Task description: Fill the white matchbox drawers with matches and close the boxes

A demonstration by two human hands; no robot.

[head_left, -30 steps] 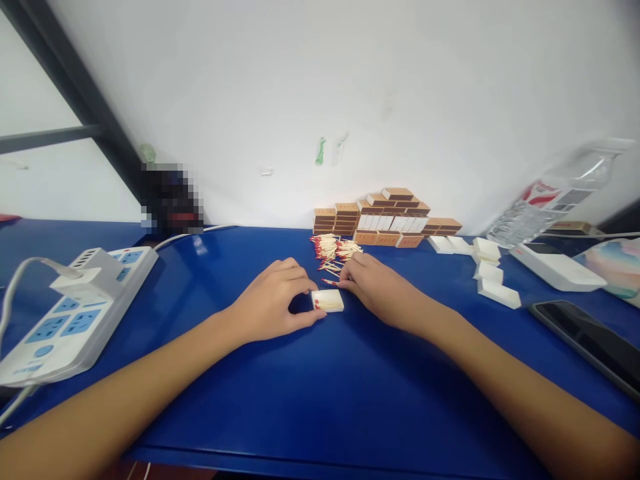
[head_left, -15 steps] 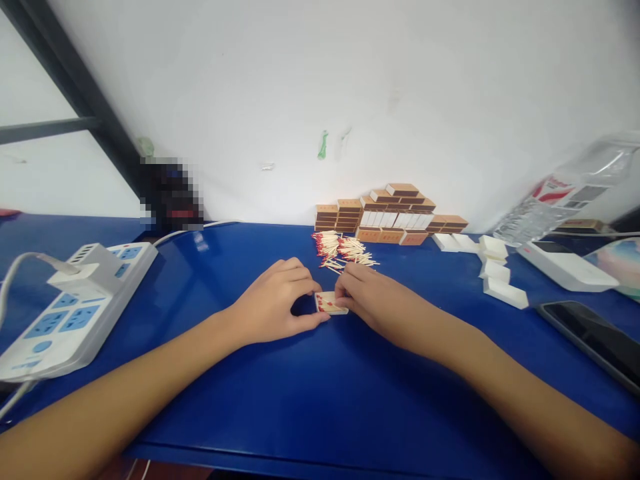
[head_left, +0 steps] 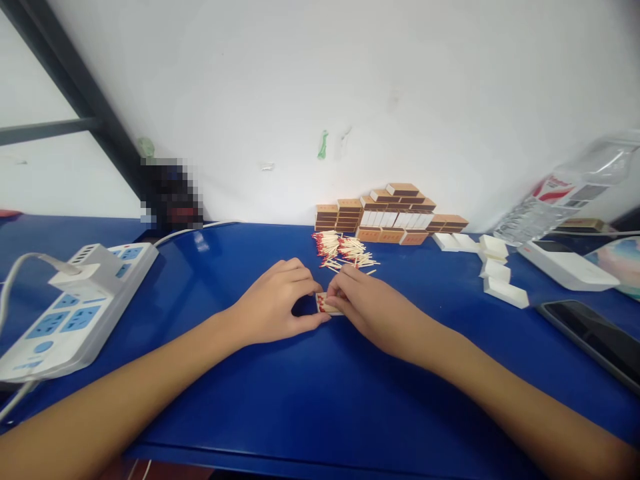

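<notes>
— Tabletop (head_left: 275,400), glossy blue, carries a white power strip (head_left: 83,320) at far left, a charger plugged into it.

— And along the back?

— A stepped stack of matchboxes (head_left: 395,219), brown and white, stands right of centre. Farther right, a clear plastic bottle (head_left: 565,190) leans at a tilt, with a dark phone (head_left: 595,340) lying nearer the person.

— Where are the hands?

— Both are over the middle, in front of the stack. The left hand (head_left: 283,300) forms a wide C, thumb and fingertips at the left end of a small tray (head_left: 335,313). The right hand (head_left: 370,307) is drawn narrow, thumb and fingers bunched above the tray's right part.

— Gripping anything?

— Impossible to say; the bunched fingers hide whatever may be between them.

— And beyond the fingers?

— Loose matches (head_left: 327,247) lie heaped between the tray and the stack.

— The tray itself?

— Flat on the tabletop between the two hands, its right end covered by the right one. Red match heads (head_left: 321,304) show inside, at the left end, just beside the left fingertips.
</notes>
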